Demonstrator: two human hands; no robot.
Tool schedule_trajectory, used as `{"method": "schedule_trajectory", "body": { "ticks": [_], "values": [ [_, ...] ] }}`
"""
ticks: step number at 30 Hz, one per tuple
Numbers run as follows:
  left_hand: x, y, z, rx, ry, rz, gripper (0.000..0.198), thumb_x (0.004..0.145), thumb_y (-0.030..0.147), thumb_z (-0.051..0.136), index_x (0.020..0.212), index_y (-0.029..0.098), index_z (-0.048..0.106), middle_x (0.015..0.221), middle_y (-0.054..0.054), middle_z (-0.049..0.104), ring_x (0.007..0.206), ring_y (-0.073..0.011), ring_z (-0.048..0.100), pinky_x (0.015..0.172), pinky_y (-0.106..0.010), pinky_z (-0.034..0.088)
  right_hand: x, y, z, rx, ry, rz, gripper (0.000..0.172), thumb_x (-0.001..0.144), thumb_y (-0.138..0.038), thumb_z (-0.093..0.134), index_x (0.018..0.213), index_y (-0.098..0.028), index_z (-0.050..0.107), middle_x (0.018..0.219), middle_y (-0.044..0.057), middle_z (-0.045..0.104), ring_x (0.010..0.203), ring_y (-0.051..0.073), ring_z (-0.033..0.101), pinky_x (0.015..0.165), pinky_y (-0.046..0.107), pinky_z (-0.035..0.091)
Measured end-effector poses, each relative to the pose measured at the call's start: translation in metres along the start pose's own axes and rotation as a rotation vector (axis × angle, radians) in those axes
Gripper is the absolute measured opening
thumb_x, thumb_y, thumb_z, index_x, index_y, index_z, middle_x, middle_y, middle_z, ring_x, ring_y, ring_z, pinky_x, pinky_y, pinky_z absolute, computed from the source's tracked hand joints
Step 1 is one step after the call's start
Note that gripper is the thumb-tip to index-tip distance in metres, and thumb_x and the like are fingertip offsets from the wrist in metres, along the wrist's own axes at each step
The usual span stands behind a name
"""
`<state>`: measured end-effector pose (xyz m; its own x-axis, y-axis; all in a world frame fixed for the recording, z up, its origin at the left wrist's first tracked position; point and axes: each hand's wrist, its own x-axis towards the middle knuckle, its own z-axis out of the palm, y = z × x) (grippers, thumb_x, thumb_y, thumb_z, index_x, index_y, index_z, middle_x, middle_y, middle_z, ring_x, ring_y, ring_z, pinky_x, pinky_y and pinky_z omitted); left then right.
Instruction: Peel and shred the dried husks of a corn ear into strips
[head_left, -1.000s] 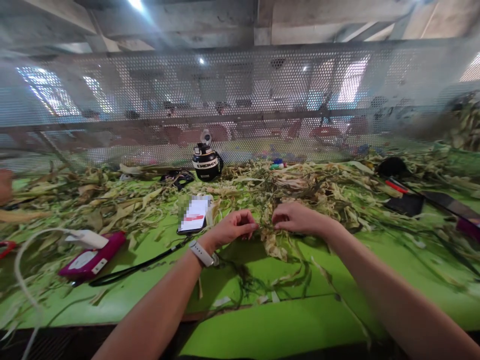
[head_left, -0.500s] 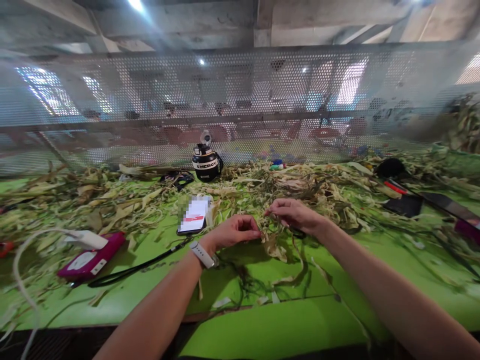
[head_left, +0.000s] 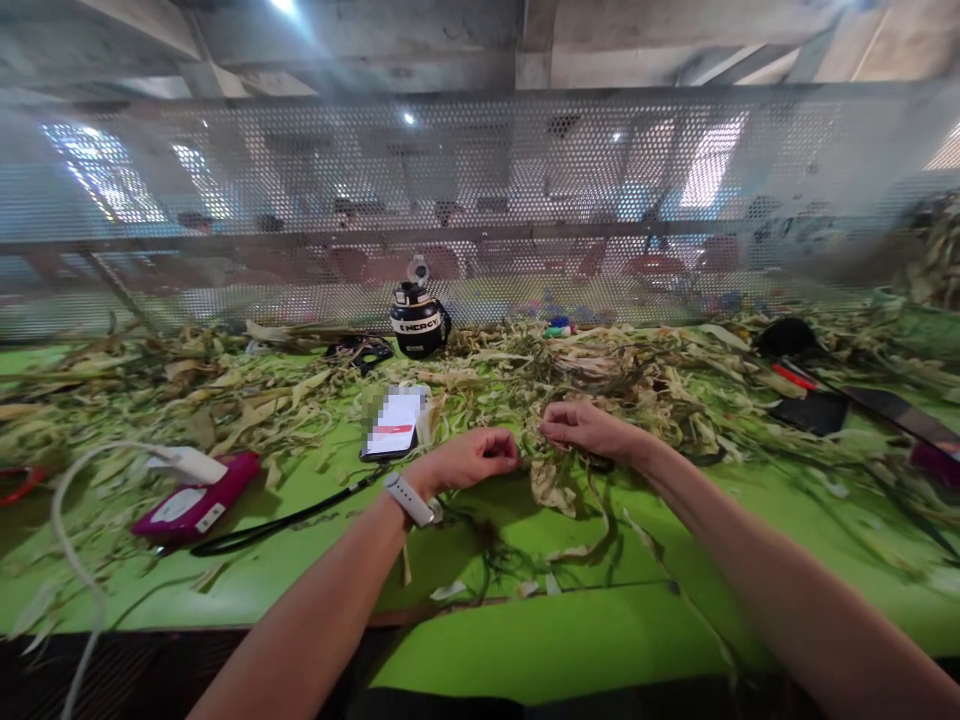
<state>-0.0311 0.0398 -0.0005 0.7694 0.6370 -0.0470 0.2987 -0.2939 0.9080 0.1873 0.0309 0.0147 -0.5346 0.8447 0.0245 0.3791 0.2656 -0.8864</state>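
My left hand, with a pale watch on its wrist, has its fingers curled together above the green table. Whatever its fingertips may hold is too small to make out. Just to the right, my right hand is closed in a pinch at the edge of the heap of dried leaf strips; what lies between its fingers is hidden. A crumpled pale dry leaf is below and between the two hands. A long thin strip curls down from under my right hand.
A phone with a lit screen lies left of my hands. Behind it stands a black bottle with its lid up. A magenta power bank with a white cable is at left. A perforated metal screen closes off the back.
The view has shifted slightly, so things on the table appear a little higher and further right. Both hands stay close together, fingers still closed, with a slightly changed pose.
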Motion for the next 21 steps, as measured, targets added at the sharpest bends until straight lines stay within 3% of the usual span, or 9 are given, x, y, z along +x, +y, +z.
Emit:
{"method": "schedule_trajectory", "body": {
  "ticks": [2, 6, 9, 12, 17, 21],
  "values": [
    [0.0, 0.0, 0.0, -0.018, 0.044, 0.001, 0.029, 0.073, 0.042, 0.063, 0.073, 0.015, 0.052, 0.062, 0.005, 0.046, 0.059, -0.0083, 0.038, 0.056, -0.022, 0.031, -0.001, 0.001, 0.0, 0.016, 0.007, 0.032, 0.045, 0.074, -0.059, 0.056, 0.064, -0.016, 0.049, 0.054, -0.004, 0.049, 0.048, 0.007, 0.038, 0.047, 0.022, 0.028],
    [-0.001, 0.004, 0.0, -0.157, 0.218, 0.048, 0.03, 0.075, 0.044, 0.06, 0.078, 0.015, 0.054, 0.063, 0.005, 0.044, 0.056, -0.0072, 0.036, 0.053, -0.021, 0.028, 0.001, 0.002, 0.001, 0.126, 0.09, 0.031, 0.046, 0.069, -0.061, 0.06, 0.071, -0.015, 0.054, 0.078, 0.001, 0.06, 0.053, 0.007, 0.045, 0.05, 0.022, 0.034],
    [-0.001, 0.007, 0.002, -0.184, 0.303, 0.093, 0.03, 0.074, 0.043, 0.062, 0.077, 0.014, 0.057, 0.064, 0.004, 0.046, 0.057, -0.0071, 0.037, 0.053, -0.02, 0.029, 0.003, 0.003, 0.001, 0.059, 0.199, -0.026, 0.043, 0.065, -0.056, 0.066, 0.065, -0.014, 0.056, 0.067, -0.001, 0.055, 0.055, 0.007, 0.043, 0.051, 0.021, 0.032],
    [0.0, 0.009, 0.007, -0.102, 0.295, 0.11, 0.028, 0.072, 0.04, 0.064, 0.074, 0.012, 0.061, 0.062, 0.003, 0.049, 0.057, -0.0077, 0.038, 0.054, -0.021, 0.029, 0.003, -0.002, 0.005, 0.056, 0.222, 0.042, 0.039, 0.065, -0.051, 0.068, 0.06, -0.015, 0.055, 0.051, -0.006, 0.044, 0.047, 0.005, 0.037, 0.045, 0.02, 0.026],
    [0.0, 0.01, 0.015, 0.001, 0.201, 0.147, 0.024, 0.076, 0.037, 0.061, 0.077, 0.013, 0.064, 0.062, 0.001, 0.054, 0.057, -0.0084, 0.042, 0.055, -0.021, 0.033, -0.002, -0.017, 0.012, 0.269, 0.191, 0.25, 0.038, 0.067, -0.054, 0.064, 0.067, -0.019, 0.05, 0.04, -0.01, 0.04, 0.032, 0.004, 0.032, 0.034, 0.02, 0.013],
    [-0.002, 0.012, 0.015, 0.058, 0.263, 0.169, 0.025, 0.077, 0.037, 0.061, 0.078, 0.012, 0.065, 0.06, 0.001, 0.054, 0.055, -0.0081, 0.042, 0.053, -0.021, 0.032, -0.005, -0.02, 0.008, 0.221, 0.189, 0.277, 0.037, 0.066, -0.053, 0.065, 0.067, -0.018, 0.052, 0.041, -0.01, 0.042, 0.034, 0.005, 0.035, 0.034, 0.019, 0.016]
  ]
}}
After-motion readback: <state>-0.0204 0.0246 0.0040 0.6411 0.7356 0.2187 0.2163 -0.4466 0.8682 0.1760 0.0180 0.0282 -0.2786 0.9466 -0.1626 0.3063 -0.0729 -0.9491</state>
